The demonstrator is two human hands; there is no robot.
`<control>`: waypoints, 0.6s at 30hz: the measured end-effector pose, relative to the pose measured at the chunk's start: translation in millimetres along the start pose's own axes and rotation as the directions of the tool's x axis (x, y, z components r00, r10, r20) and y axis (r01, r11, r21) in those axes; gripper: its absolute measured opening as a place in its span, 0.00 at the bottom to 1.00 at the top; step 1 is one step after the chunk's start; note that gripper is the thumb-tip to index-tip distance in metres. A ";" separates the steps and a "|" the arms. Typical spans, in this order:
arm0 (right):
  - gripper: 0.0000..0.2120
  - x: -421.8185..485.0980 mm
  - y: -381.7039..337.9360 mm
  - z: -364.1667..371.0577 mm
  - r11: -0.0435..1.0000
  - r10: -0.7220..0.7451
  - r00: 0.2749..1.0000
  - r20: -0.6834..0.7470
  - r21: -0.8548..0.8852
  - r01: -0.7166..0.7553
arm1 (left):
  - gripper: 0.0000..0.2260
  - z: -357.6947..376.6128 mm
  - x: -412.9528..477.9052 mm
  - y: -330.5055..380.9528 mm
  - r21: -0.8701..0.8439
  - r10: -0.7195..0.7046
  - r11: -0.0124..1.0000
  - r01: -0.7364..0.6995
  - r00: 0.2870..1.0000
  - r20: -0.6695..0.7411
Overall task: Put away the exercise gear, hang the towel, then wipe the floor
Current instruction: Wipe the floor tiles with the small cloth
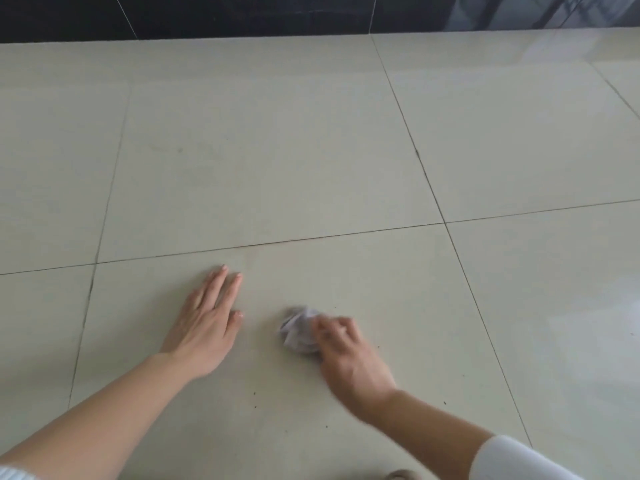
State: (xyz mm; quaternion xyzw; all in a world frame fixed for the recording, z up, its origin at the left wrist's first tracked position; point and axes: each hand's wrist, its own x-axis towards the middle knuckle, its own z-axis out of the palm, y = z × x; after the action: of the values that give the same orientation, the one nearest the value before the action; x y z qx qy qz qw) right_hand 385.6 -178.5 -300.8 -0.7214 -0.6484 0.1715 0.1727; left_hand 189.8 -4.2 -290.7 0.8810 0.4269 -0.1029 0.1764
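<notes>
Head view: right hand gripping cloth, seemingly soft, light, best held bunched; left hand flat, fingers straight, on floor.

One left hand, one right hand, one crumpled pale wad, one tiled floor.

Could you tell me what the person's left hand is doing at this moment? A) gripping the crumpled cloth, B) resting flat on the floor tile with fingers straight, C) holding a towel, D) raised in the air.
B: the left hand lies palm-down on the floor with fingers extended, while the right hand holds the crumpled cloth.
</notes>
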 end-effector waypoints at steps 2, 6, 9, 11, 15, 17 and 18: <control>0.24 -7.5 -26.7 8.8 0.968 -0.245 0.964 0.098 -0.019 0.248 | 0.33 -4.6 -3.0 -4.8 -0.015 0.005 1.000 -0.005 1.000 0.022; 0.23 26.8 -15.9 0.4 0.914 -0.379 0.912 0.160 -0.089 0.395 | 0.27 -13.7 -17.2 -29.7 -0.017 -0.120 0.993 0.121 0.992 0.043; 0.24 62.2 26.8 -22.9 0.957 -0.209 0.977 0.048 -0.196 0.214 | 0.28 -9.8 -32.8 -56.4 -0.015 -0.209 0.978 0.210 0.977 0.042; 0.25 81.6 59.1 -45.3 0.972 0.022 0.996 -0.086 -0.232 -0.041 | 0.29 -8.3 -36.1 -72.6 0.003 -0.261 0.965 0.261 0.965 0.029; 0.21 105.7 100.8 -77.5 0.805 0.544 0.806 -0.232 -0.127 -0.579 | 0.30 -5.3 -29.1 -85.0 -0.012 -0.346 0.938 0.346 0.938 0.020; 0.19 123.2 96.7 -75.5 0.721 0.652 0.719 -0.239 -0.096 -0.686 | 0.30 1.5 -28.1 -87.7 -0.015 -0.337 0.942 0.337 0.942 0.003; 0.19 133.8 88.5 -69.4 0.705 0.671 0.703 -0.236 -0.093 -0.703 | 0.32 4.3 -28.6 -90.6 -0.021 -0.325 0.946 0.325 0.945 -0.017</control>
State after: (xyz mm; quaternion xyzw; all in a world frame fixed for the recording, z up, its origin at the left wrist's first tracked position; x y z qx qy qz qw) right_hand 509.2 -56.0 -284.5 -0.9363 -0.3250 0.0978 0.0908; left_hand 100.7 25.6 -305.4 0.7980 0.5689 -0.1178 0.1603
